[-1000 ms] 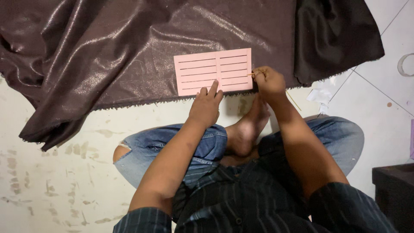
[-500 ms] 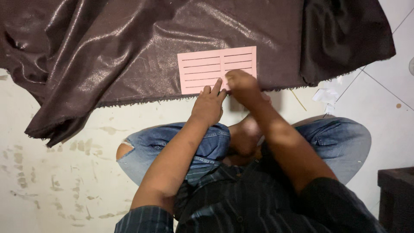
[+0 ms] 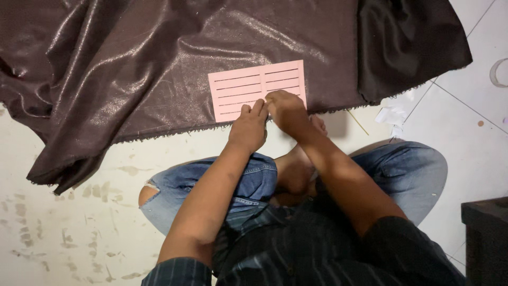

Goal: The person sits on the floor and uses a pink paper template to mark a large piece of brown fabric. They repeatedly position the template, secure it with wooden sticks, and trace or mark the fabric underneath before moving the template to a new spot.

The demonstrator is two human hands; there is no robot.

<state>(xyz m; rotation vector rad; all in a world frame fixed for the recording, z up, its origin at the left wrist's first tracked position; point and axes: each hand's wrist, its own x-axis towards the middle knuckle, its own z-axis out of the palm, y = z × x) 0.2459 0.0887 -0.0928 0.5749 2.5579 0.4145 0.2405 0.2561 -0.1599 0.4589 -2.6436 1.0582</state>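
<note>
A pink card with dark slots cut across it lies flat on a shiny dark brown cloth spread over the floor. My left hand rests with its fingertips on the card's near edge, pressing it down. My right hand sits next to it on the same edge, fingers curled; whether it pinches something small I cannot tell. Both hands meet near the card's lower middle. I sit cross-legged in blue jeans, one bare foot tucked under my arms.
The cloth's frayed near edge runs along a pale, stained floor. Scraps of white paper lie by the cloth's right corner on white tiles. A dark box stands at the lower right.
My right hand has slid left along the card's near edge, from its right corner to the middle beside my left hand. The view has shifted slightly.
</note>
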